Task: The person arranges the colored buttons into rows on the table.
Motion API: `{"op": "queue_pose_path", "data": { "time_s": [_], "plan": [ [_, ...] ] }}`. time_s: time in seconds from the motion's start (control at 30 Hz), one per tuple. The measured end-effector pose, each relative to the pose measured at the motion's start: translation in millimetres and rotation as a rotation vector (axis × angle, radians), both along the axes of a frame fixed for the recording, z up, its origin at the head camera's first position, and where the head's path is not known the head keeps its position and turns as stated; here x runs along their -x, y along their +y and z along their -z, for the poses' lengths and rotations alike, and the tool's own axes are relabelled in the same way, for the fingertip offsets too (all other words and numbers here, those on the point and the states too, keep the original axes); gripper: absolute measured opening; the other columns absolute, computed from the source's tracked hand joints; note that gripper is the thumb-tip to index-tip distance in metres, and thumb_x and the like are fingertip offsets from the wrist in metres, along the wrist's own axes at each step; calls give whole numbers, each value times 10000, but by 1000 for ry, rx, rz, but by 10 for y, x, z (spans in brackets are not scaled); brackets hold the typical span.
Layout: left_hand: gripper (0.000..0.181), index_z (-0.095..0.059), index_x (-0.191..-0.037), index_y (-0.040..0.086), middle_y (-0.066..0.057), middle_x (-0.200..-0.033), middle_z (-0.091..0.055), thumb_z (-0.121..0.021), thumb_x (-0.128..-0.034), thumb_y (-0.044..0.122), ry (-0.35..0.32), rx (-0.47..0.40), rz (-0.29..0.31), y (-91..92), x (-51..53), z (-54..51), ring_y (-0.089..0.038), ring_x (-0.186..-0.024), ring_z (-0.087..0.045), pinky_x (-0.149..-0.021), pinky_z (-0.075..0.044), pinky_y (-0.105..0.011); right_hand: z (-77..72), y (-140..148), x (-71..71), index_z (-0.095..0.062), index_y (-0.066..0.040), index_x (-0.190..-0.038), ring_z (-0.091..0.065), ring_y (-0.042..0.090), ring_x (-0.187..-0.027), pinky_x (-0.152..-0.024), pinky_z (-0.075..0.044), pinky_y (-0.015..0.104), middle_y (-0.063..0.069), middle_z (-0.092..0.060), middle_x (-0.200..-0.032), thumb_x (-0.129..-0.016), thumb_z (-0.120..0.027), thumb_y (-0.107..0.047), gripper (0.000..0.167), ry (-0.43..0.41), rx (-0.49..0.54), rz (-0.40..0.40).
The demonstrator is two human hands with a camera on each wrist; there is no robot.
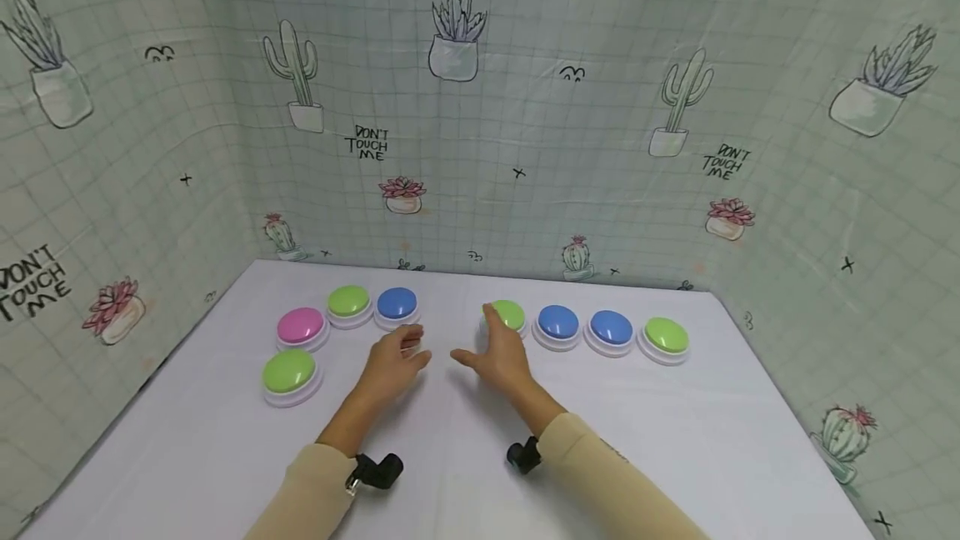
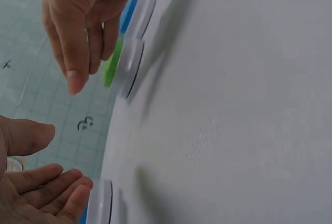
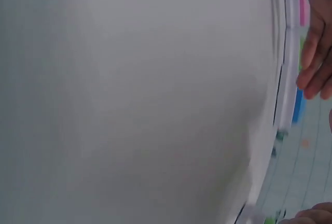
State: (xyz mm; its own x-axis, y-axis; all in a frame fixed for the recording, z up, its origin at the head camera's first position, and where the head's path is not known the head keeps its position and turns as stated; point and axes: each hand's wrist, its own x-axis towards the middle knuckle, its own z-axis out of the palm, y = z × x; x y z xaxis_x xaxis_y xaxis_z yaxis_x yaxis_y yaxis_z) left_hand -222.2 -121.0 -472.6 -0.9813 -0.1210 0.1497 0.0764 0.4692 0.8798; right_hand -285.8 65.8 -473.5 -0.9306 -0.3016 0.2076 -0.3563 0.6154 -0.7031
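Note:
My left hand [image 1: 393, 363] hovers over the white table with fingers loosely bent and nothing in them, just in front of a blue push button [image 1: 397, 303]. Facing it, my right hand [image 1: 501, 357] is held with thumb and fingers apart, also without anything in it. Its fingers partly cover a green push button [image 1: 511, 314]. In the left wrist view, the left palm [image 2: 36, 193] and the right hand [image 2: 85, 22] appear with a gap between them. The right wrist view catches the left hand [image 3: 319, 47] at the edge and only a little of the right fingers [image 3: 314, 215].
Left of the blue button stand a green button [image 1: 348, 301], a pink button [image 1: 301, 325] and a nearer green button [image 1: 289, 371]. Rightward run two blue buttons [image 1: 558, 322] and a green one [image 1: 666, 335]. A cactus-printed cloth [image 1: 480, 123] walls the white table [image 1: 465, 490] behind and at both sides.

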Motion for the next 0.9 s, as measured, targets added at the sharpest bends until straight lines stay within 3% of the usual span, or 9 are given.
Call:
{"op": "queue_pose_path", "data": {
  "time_s": [0.2,0.4,0.6,0.9],
  "plan": [
    [491,-520,-1435,-126,-309,-1446,-567,-687,-991,0,31,38,-103,-467,-228,-139,-447,-1360,-541,-1167,-459,-484,-2,-457,-147,-399,27,-1584,-424,417,-1479,-1218,-385,520,250,-431,-1604,-862,-894,-297,933,-88,-4,-136],
    [548,-517,-1459,-106,-315,-1482,-537,-730,-973,32,-19,130,-213,-825,-442,-260,-474,-1394,-497,-1190,-414,-544,-12,-773,-310,-411,15,-1583,-451,401,-1467,-1214,-393,518,235,-478,-1578,-853,-903,-270,924,-127,17,-231],
    [589,-502,-1471,-97,-349,-1505,-486,-749,-957,53,-80,141,-293,-1088,-629,-224,-505,-1417,-445,-1215,-359,-589,20,-949,-382,-452,7,-1563,-468,392,-1456,-1215,-396,499,210,-507,-1565,-865,-893,-209,853,-124,5,-294],
    [716,-428,-1517,-109,-366,-1566,-395,-782,-935,109,-182,116,-332,-1343,-796,-110,-517,-1476,-337,-1236,-283,-636,79,-1119,-435,-456,-11,-1566,-422,341,-1498,-1247,-352,459,166,-476,-1603,-889,-871,-209,819,-178,-30,-382]
  ]
}}
